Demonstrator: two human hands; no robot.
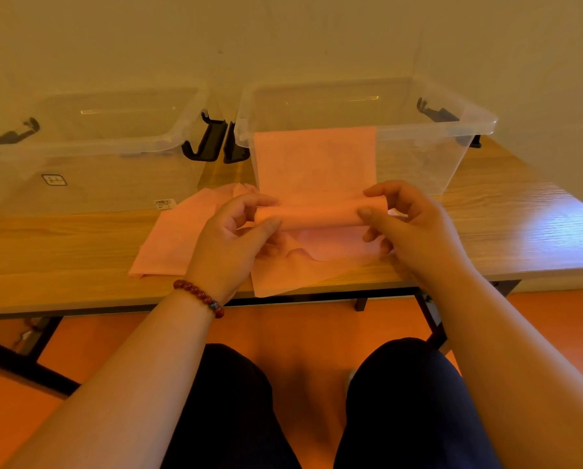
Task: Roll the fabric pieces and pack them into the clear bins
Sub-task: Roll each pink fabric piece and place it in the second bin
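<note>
Sat at wooden table (63, 252) w/ two clear bins at its far side: left bin (114, 143) & right bin (452, 130), side by side, w/ black latches (212, 140) hanging btwn them.

Held pink fabric piece (313, 157) in both hands just in front of right bin, not yet inside it. Had near end wound into tight roll (317, 214), set crosswise over the table's front half. Left unrolled part running up from roll & lying flat against front wall of right bin, reaching approx. to the rim; couldn't tell if hooked over rim or only leaning.

Pinched L end of roll w/ left hand (239, 228): thumb on near side, fingers curled together over top & far side. Pinched R end w/ right hand (405, 221) likewise: thumb pressed on front of roll, index curled over the top, other fingers bent & tucked below. Had both palms turned inward. Couldn't tell if roll touched the cloth beneath.

Saw loose fabric pieces (168, 245), also pink, flat but rumpled on table under & to L of hands, w/ one corner at table's near edge.

Wore red bead bracelet (198, 296) on L wrist. Noted barcode sticker (164, 203) at foot of left bin & small label (54, 180) on its front wall; txt too small to read.
</note>
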